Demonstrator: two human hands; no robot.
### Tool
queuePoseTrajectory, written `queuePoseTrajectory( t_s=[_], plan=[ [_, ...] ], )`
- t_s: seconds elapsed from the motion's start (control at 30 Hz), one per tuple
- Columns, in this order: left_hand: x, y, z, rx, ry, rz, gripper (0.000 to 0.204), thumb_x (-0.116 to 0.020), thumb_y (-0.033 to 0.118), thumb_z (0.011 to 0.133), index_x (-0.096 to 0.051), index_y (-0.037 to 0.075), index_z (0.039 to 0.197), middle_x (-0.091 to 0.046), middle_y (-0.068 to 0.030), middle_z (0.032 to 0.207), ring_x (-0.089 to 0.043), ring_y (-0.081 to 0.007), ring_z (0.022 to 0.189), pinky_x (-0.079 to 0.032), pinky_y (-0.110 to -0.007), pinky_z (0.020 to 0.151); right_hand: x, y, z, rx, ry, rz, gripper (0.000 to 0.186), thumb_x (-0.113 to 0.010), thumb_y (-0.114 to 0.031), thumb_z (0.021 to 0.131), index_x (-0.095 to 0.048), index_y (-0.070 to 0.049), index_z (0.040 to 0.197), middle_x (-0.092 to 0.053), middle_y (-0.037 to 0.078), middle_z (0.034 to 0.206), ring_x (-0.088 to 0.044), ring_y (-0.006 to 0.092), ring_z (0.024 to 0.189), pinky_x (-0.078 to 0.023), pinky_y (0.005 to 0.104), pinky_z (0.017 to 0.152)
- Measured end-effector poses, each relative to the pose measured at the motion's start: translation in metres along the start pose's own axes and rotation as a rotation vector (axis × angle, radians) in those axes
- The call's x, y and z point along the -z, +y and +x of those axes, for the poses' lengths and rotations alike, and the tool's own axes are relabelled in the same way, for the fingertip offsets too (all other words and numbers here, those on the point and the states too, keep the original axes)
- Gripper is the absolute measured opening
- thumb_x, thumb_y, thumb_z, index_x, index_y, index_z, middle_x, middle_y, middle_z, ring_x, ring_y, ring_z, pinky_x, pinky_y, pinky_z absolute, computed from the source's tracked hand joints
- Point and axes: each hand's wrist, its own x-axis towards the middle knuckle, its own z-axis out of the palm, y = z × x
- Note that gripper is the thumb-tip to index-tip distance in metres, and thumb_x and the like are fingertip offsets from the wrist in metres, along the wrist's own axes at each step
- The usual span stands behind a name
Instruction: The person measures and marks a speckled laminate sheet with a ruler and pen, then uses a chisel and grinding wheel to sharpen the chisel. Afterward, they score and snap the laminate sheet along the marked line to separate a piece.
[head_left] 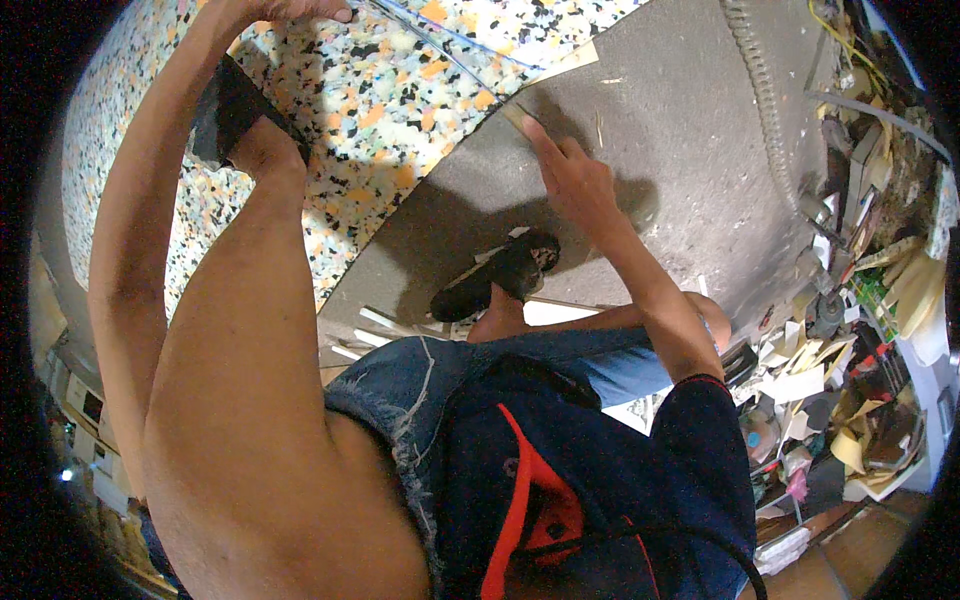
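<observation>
A large speckled foam sheet [385, 120] in white, orange and black lies in front of me, its cut edge running diagonally. My left hand [300, 8] rests at the top edge of the view, partly cut off, with the digit that shows stretched out over the foam. A thin, dark straight strip [440, 50] runs from near it toward the sheet's edge, beside a blue line. My right hand [575, 180] is closed around a slim brownish tool [514, 113], its tip at the foam's edge; the grip hides its kind.
My shod foot [495, 275] stands on the grey surface [680, 130], near white strips. My other leg [240, 330] extends onto the foam. A ribbed seam [760, 100] crosses the far right. Scraps and offcuts [800, 370] are heaped along the right side.
</observation>
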Motion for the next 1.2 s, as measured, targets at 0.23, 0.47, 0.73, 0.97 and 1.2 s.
queuePoseTrajectory(
  t_s=[0.23,0.47,0.73,0.97,1.2],
  plan=[
    [-0.016,0.016,0.008,0.193,0.122,0.945,0.05,-0.089,0.032,0.07,-0.071,0.001,0.105,-0.073,-0.0111,0.092,-0.072,-0.0234,0.082,-0.057,-0.031,0.073,-0.008,0.015,-0.028,-0.024,-0.047,-0.042,0.074,-0.063,-0.009,0.088,-0.033,-0.03,0.152,-0.058,0.011,0.084,-0.061,0.0307,0.06,-0.049,0.0423,0.049],
    [-0.019,0.015,0.016,0.176,0.029,1.224,0.056,-0.086,0.049,0.069,-0.073,0.004,0.1,-0.073,-0.0128,0.088,-0.068,-0.0251,0.075,-0.056,-0.034,0.07,-0.012,0.033,-0.061,-0.056,-0.136,0.015,0.095,-0.066,0.001,0.072,-0.029,-0.029,0.154,-0.058,0.011,0.087,-0.061,0.0263,0.059,-0.05,0.0399,0.051],
    [-0.062,0.023,0.033,0.348,-0.134,1.361,0.063,-0.083,0.04,0.073,-0.065,0.011,0.126,-0.069,-0.0173,0.116,-0.066,-0.0342,0.109,-0.051,-0.041,0.094,-0.03,0.009,-0.007,-0.049,0.016,-0.027,0.086,-0.066,-0.007,0.08,-0.027,-0.035,0.152,-0.06,0.012,0.089,-0.065,0.0339,0.062,-0.053,0.0452,0.047],
    [-0.053,0.008,0.026,0.063,-0.024,1.325,0.059,-0.084,0.045,0.07,-0.069,0.004,0.111,-0.07,-0.0211,0.095,-0.068,-0.0379,0.085,-0.053,-0.044,0.076,-0.038,0.033,-0.035,-0.099,-0.119,-0.043,0.074,-0.06,-0.008,0.085,-0.033,-0.037,0.149,-0.062,0.013,0.093,-0.066,0.0376,0.066,-0.055,0.0457,0.054],
    [-0.054,0.01,0.025,0.041,-0.011,1.308,0.058,-0.082,0.052,0.069,-0.071,0.004,0.101,-0.067,-0.0185,0.075,-0.066,-0.0369,0.074,-0.051,-0.044,0.073,-0.053,0.077,-0.091,-0.253,-0.32,-0.019,0.074,-0.059,-0.011,0.087,-0.03,-0.035,0.15,-0.059,0.02,0.125,-0.068,0.0414,0.09,-0.057,0.0515,0.069]
  ],
)
